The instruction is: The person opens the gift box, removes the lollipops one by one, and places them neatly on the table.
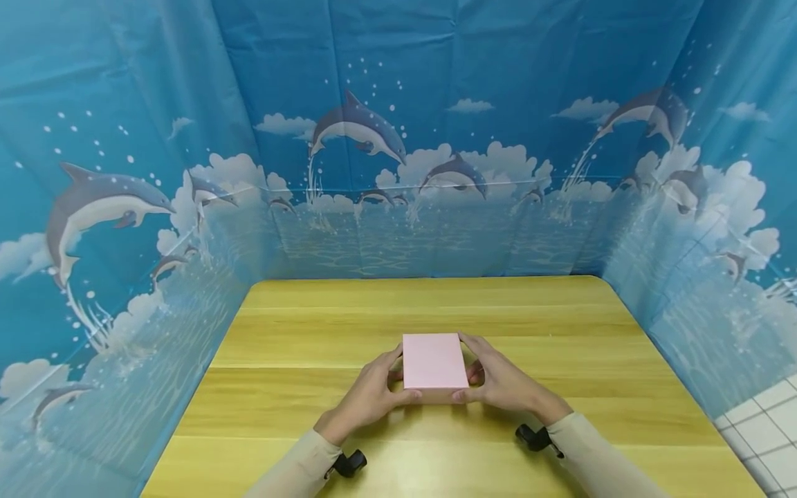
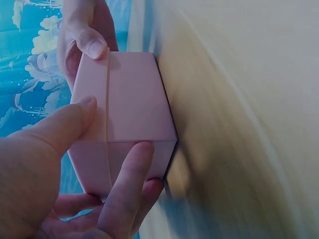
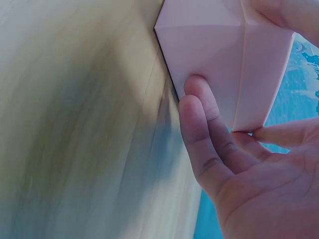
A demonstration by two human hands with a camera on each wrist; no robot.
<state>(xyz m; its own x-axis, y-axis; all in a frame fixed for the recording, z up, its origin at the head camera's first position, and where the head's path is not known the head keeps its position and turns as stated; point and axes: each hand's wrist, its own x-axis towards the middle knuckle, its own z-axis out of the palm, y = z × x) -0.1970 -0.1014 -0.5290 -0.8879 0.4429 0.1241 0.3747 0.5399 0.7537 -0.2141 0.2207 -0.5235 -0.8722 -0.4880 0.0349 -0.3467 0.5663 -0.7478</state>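
A pink lidded box (image 1: 434, 361) sits near the middle of the wooden table, held between both hands. In the head view my left hand (image 1: 372, 389) grips its left side, the thumb on the near face. On the opposite side, my right hand (image 1: 506, 379) grips it with the thumb also on the near face. The left wrist view shows a seam running round the box (image 2: 134, 99), with the left thumb (image 2: 75, 119) on the lid band above it. In the right wrist view, fingers (image 3: 202, 97) of the right hand touch the box's side. The contents are hidden.
The yellow wooden table (image 1: 280, 401) extends on every side of the box. A blue curtain (image 1: 398, 235) printed with dolphins stands behind the table and along both sides. White floor tiles (image 1: 772, 422) show at the lower right. Each wrist carries a small black camera (image 1: 350, 463).
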